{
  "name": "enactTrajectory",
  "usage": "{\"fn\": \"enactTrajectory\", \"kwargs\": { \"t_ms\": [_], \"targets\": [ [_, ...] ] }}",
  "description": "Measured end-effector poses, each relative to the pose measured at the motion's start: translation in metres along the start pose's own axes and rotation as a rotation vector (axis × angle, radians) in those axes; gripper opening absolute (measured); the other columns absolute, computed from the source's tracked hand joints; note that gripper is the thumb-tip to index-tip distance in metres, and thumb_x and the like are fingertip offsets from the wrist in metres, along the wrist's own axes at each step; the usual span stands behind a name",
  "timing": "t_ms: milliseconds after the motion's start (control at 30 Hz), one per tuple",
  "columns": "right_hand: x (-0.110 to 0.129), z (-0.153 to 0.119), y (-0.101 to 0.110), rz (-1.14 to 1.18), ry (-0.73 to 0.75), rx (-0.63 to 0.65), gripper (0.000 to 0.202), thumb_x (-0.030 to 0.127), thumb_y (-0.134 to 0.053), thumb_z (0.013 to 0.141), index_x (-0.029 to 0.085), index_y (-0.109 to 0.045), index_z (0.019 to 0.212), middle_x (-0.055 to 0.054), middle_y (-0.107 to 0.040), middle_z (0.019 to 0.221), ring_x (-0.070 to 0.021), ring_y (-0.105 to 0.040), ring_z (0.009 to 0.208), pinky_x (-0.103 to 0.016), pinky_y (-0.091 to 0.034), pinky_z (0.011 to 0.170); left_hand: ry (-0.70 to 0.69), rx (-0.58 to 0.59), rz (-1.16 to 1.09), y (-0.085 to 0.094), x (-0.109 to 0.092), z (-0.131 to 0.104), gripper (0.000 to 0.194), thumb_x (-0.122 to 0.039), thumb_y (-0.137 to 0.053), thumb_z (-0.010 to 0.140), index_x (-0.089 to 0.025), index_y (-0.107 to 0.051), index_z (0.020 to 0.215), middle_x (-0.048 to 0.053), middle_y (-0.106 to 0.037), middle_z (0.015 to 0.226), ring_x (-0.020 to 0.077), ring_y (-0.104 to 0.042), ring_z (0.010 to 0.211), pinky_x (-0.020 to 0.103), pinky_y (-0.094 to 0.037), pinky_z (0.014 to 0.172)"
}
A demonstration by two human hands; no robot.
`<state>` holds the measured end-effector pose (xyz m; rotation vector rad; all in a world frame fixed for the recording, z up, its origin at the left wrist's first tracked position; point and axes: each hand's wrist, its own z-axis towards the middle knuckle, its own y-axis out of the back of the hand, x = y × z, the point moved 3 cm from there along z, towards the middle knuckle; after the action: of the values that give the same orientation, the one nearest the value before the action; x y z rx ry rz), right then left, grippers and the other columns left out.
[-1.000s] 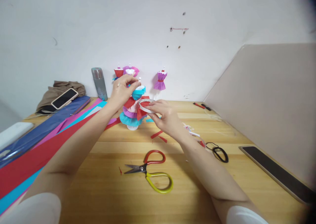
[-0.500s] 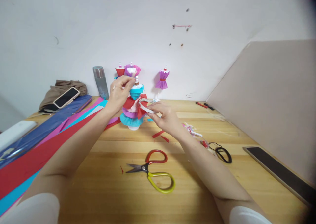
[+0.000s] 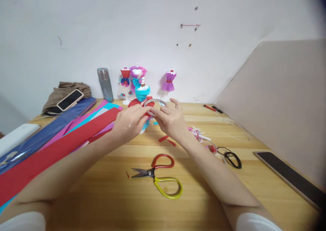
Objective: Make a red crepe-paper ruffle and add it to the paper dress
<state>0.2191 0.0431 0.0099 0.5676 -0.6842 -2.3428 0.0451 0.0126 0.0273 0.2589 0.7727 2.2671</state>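
Observation:
Both hands meet at a white ring-shaped roll of tape (image 3: pixel 156 101). My right hand (image 3: pixel 171 118) is closed on the roll. My left hand (image 3: pixel 131 121) is closed at the roll's near left side, its fingertips pinched together; what they hold is too small to make out. Just behind the hands stands a small dress form (image 3: pixel 143 92) with a turquoise top and a red layer below, its lower skirt mostly hidden by my left hand. Scissors (image 3: pixel 150 172) with one red and one yellow handle lie open on the table nearer to me.
Three more dressed forms stand by the wall, one in purple (image 3: pixel 168 81). Paper strips (image 3: pixel 84 136), a phone (image 3: pixel 70 100) and a grey bottle (image 3: pixel 105 84) are on the left. Scraps (image 3: pixel 200 135), a black band (image 3: pixel 233 159) and a dark tablet-like slab (image 3: pixel 287 176) lie right.
My left hand has moved down from the top of the turquoise dress form to the tape roll, uncovering the forms behind. My right hand keeps hold of the roll.

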Motion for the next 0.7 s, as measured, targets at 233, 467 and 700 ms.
{"fn": "enactTrajectory", "kwargs": {
  "t_ms": [233, 467, 700],
  "targets": [
    [0.008, -0.001, -0.005, -0.079, 0.044, 0.034, 0.034, 0.015, -0.043, 0.101, 0.013, -0.065, 0.127, -0.01, -0.071, 0.091, -0.0244, -0.06, 0.1, -0.054, -0.026, 0.114, 0.064, 0.204, 0.21, -0.015, -0.002, -0.005, 0.019, -0.021, -0.057, 0.095, -0.014, -0.07, 0.107, 0.01, -0.079, 0.097, 0.0236, -0.074, 0.082, 0.029, -0.047, 0.061],
    [0.016, 0.001, 0.005, 0.019, 0.062, 0.007, 0.054, 0.006, -0.04, 0.094, 0.017, -0.049, 0.146, -0.009, -0.069, 0.103, -0.0247, -0.06, 0.109, -0.06, -0.023, 0.12, -0.056, 0.172, 0.296, -0.02, 0.002, -0.002, 0.026, -0.019, -0.046, 0.099, -0.013, -0.071, 0.096, 0.01, -0.075, 0.078, 0.0229, -0.071, 0.067, 0.029, -0.039, 0.051],
    [-0.007, 0.003, 0.012, 0.19, -0.039, -0.216, 0.072, 0.005, -0.05, 0.083, 0.027, -0.041, 0.152, -0.015, -0.052, 0.141, -0.0333, -0.05, 0.132, -0.058, -0.043, 0.109, 0.084, 0.081, -0.03, -0.016, 0.021, -0.003, 0.029, -0.01, -0.05, 0.089, -0.016, -0.076, 0.1, 0.008, -0.079, 0.092, 0.0183, -0.072, 0.08, 0.027, -0.055, 0.073]
  ]
}}
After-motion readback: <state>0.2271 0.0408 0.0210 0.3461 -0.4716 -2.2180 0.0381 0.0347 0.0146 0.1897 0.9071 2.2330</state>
